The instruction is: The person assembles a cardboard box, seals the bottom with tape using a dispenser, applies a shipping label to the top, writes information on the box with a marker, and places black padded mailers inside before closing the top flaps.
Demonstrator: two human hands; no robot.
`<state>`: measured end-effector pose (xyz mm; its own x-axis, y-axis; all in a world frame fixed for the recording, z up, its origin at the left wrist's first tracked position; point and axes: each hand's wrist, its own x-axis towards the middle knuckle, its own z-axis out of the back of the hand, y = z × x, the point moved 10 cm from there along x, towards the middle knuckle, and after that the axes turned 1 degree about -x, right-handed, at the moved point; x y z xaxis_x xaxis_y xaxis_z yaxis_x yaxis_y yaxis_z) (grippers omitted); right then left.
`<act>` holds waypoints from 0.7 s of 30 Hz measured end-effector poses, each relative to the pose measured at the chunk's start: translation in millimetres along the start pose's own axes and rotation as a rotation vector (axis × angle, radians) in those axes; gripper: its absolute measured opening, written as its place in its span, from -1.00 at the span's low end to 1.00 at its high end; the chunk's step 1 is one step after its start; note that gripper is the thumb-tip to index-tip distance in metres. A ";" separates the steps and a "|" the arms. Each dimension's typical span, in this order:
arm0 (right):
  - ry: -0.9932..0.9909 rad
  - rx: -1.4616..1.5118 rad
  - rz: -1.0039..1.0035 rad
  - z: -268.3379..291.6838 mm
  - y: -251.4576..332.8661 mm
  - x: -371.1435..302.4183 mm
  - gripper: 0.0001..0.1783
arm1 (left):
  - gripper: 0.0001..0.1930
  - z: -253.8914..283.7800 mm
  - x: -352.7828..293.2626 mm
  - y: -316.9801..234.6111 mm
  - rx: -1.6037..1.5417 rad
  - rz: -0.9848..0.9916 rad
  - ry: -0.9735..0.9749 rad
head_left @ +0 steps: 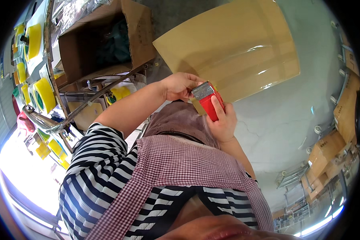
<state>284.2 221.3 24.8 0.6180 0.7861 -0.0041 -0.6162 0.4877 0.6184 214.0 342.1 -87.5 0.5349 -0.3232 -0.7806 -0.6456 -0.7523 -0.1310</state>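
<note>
In front of my apron, my right hand (223,123) is wrapped round a red tape dispenser (209,108) with a grey metal plate at its upper end. Beside that plate my left hand (181,86) has its fingers pinched together; what lies between them is too small to tell. A tan strip (197,105) shows along the dispenser's left side. Beyond both hands lies a large tan cardboard sheet (228,44), with glossy bands across its surface.
An open cardboard box (142,32) with dark cloth-like contents stands at the far left. Next to it a metal-framed rack (74,114) holds several yellow rolls (44,95). Cardboard boxes (326,150) and a wheeled metal trolley (292,178) stand on the right.
</note>
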 end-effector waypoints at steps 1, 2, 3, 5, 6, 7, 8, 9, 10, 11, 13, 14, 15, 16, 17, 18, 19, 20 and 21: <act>0.026 -0.017 -0.004 -3.4 4.2 2.0 -0.19 | -0.73 8.5 0.2 -1.5 0.011 -0.050 -0.045; 0.052 -0.034 -0.009 -6.8 6.6 4.3 -0.20 | -0.74 15.5 1.0 -2.0 0.023 -0.099 -0.090; 0.075 -0.052 -0.032 -12.0 5.4 4.9 -0.19 | -0.74 22.8 1.8 -3.5 0.037 -0.144 -0.137; 0.119 -0.087 -0.083 -22.5 -0.9 4.3 -0.17 | -0.75 36.8 10.1 -28.7 0.164 -0.285 -0.213; 0.123 -0.093 -0.116 -24.5 -10.1 -2.6 -0.16 | -0.75 46.2 15.1 -43.0 0.226 -0.348 -0.253; 0.130 -0.106 -0.149 -24.7 -25.3 -15.1 -0.15 | -0.76 67.7 15.0 -71.9 0.328 -0.460 -0.408; 0.134 -0.121 -0.185 -23.2 -44.1 -29.6 -0.14 | -0.77 85.4 14.2 -109.3 0.434 -0.571 -0.560; 0.146 -0.171 -0.236 -18.4 -63.7 -51.2 -0.13 | -0.83 91.7 5.9 -151.0 0.593 -0.609 -0.669; 0.157 -0.216 -0.277 -11.7 -83.1 -77.6 -0.12 | -0.84 111.1 7.2 -183.9 0.632 -0.735 -0.738; 0.231 -0.268 -0.354 -7.2 -105.5 -101.2 -0.11 | -0.86 156.9 23.9 -202.5 0.439 -0.803 -0.736; 0.331 -0.388 -0.452 -0.2 -142.7 -139.5 -0.08 | -0.88 186.4 19.4 -243.9 0.671 -0.942 -1.015; 0.376 -0.409 -0.495 -5.7 -157.4 -155.5 -0.07 | -0.87 189.3 30.2 -247.0 0.712 -0.840 -1.050; 0.420 -0.430 -0.540 -13.4 -173.9 -169.0 -0.06 | -0.85 191.7 42.2 -247.9 0.755 -0.739 -1.081; 0.469 -0.450 -0.586 -17.0 -184.6 -176.4 -0.05 | -0.83 198.4 57.2 -242.9 0.757 -0.672 -1.062; 0.475 -0.422 -0.578 -25.6 -193.3 -175.0 -0.06 | -0.81 208.4 70.9 -237.7 0.757 -0.605 -1.044; 0.488 -0.397 -0.570 -36.8 -198.7 -166.7 -0.06 | -0.79 223.4 85.9 -229.5 0.754 -0.532 -1.025; 0.488 -0.386 -0.556 -46.3 -204.0 -156.0 -0.08 | -0.77 250.1 101.3 -225.5 0.654 -0.478 -0.946; 0.483 -0.373 -0.539 -54.4 -208.1 -145.5 -0.09 | -0.74 265.9 117.5 -219.6 0.556 -0.428 -0.870; 0.518 -0.347 -0.596 -59.3 -213.4 -144.8 -0.11 | -0.73 240.3 120.0 -213.4 0.569 -0.441 -0.819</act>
<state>297.3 25.9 -153.1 0.6370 0.3949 -0.6621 -0.4265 0.8959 0.1240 285.1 601.8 -300.0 0.3922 0.5488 -0.7383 -0.7563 -0.2645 -0.5984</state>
